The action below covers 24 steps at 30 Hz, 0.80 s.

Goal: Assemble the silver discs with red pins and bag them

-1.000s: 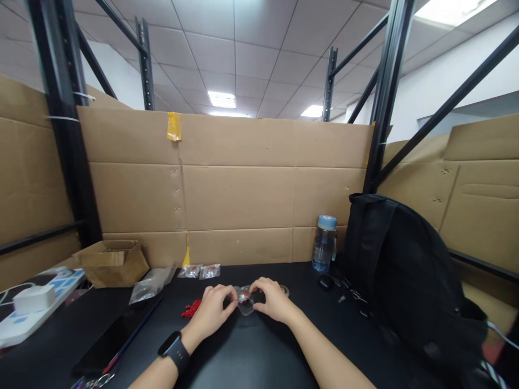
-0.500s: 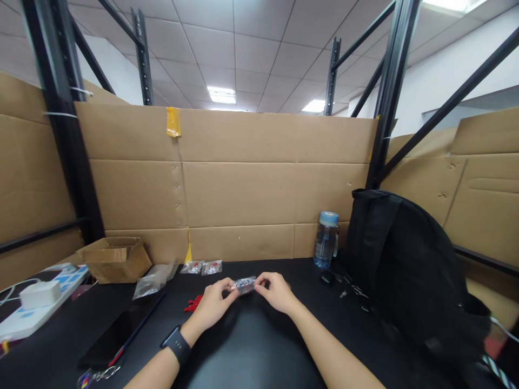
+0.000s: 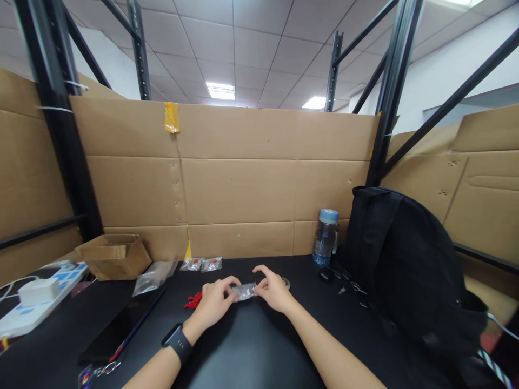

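A small clear plastic bag (image 3: pixel 245 292) is pinched between both hands low over the black table (image 3: pixel 251 351). My left hand (image 3: pixel 214 301), with a black watch (image 3: pixel 177 342) on its wrist, grips the bag's left end. My right hand (image 3: pixel 273 290) grips the right end with thumb and fingers, its forefinger raised. Small red pieces (image 3: pixel 193 300) lie on the table just left of my left hand. Two more small clear bags with red contents (image 3: pixel 201 264) lie farther back.
A black backpack (image 3: pixel 409 265) stands at the right, a blue-capped water bottle (image 3: pixel 325 236) beside it. An open cardboard box (image 3: pixel 114 255), a larger clear bag (image 3: pixel 152 277), a white power strip (image 3: pixel 28 302), a black phone (image 3: pixel 109 337) and keys (image 3: pixel 97 371) lie at the left. Cardboard walls (image 3: pixel 243 183) enclose the back.
Both hands turned the small bag from hanging flat to a horizontal strip between the fingertips. The view tilted up slightly, so the hands sit a little lower and closer together.
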### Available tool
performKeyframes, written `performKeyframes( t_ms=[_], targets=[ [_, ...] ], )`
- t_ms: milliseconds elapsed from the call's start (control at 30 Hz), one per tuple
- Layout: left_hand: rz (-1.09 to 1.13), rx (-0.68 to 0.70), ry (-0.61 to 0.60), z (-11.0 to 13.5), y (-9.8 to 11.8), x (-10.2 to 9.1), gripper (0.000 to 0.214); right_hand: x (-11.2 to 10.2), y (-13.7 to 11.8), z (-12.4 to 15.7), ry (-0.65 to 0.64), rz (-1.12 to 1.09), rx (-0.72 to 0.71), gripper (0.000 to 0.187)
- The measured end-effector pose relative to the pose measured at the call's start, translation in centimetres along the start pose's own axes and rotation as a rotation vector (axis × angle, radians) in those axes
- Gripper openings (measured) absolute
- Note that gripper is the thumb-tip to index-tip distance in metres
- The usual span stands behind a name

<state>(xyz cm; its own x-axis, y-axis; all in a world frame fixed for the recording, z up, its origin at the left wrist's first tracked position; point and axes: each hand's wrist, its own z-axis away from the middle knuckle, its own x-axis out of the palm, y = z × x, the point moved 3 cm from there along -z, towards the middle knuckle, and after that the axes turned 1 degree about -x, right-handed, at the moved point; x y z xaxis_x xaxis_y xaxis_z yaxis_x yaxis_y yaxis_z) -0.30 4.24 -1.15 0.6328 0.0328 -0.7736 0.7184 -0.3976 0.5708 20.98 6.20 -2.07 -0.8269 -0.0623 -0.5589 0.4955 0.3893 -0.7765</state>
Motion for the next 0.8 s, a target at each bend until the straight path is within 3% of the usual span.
performKeyframes(
  t_ms=[200, 433, 633, 800],
  targets=[
    [-0.187, 0.056, 0.03, 0.4, 0.6, 0.0, 0.028, 0.2, -0.6, 0.2, -0.056, 0.263, -0.147, 0.024],
    [-0.236, 0.092, -0.002, 0.4, 0.3, 0.4, 0.028, 0.2, -1.7, 0.5, -0.113, 0.437, -0.272, 0.034],
    [-0.209, 0.085, -0.061, 0.4, 0.0, 0.6, 0.029, 0.2, -2.4, 1.2, -0.198, 0.465, -0.289, 0.051],
    [-0.235, 0.125, -0.054, 0.7, 0.3, 0.5, 0.032, 0.6, -2.5, 1.1, -0.21, 0.469, -0.286, 0.034]
  ],
)
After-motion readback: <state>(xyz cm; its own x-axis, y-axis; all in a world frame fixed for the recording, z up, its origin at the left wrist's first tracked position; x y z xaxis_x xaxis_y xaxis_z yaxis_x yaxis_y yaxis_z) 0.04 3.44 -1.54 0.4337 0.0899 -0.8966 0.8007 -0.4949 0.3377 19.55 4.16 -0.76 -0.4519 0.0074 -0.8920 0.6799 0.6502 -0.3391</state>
